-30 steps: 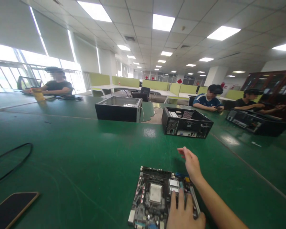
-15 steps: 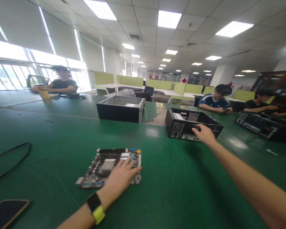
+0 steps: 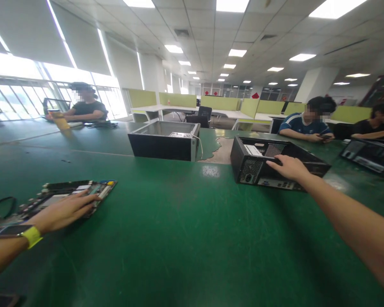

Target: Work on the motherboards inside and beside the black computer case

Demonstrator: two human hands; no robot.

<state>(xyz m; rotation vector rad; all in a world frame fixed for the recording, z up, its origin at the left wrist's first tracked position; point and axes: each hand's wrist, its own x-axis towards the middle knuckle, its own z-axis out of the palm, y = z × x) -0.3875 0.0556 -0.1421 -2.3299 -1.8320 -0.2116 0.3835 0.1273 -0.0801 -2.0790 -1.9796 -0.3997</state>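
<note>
Lying flat, fingers slightly apart, the left hand (image 3: 67, 209) covers the one motherboard (image 3: 80, 187) at the green table's (image 3: 179, 221) left; the right hand (image 3: 289, 167), fingers together, rests on the nearest computer case (image 3: 256, 168) of three

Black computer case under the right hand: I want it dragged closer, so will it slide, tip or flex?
Probably stiff: the black computer case is a boxy metal shell, open on top. It lies low and wide on the green table, so tipping seems unlikely. Parts show inside, so it may drag heavily under the right hand.
</note>
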